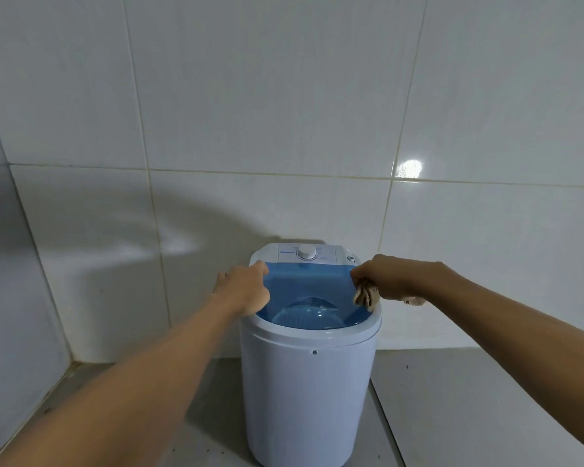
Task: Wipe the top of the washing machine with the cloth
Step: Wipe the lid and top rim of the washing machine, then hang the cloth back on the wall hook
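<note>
We grip the washing machine (309, 392) rim with our curled left hand (246, 289), right hand (390, 278) clenching the beige cloth (366, 294) on its blue lid (309, 281); most wiping seemingly remains

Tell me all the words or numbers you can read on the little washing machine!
None can be read.
Control panel: a small blue mark left of the white dial, too blurred to read.
Around the dial: tiny marks, too small to read.
Blue lid, white tub, cloth: no writing shows.
</note>
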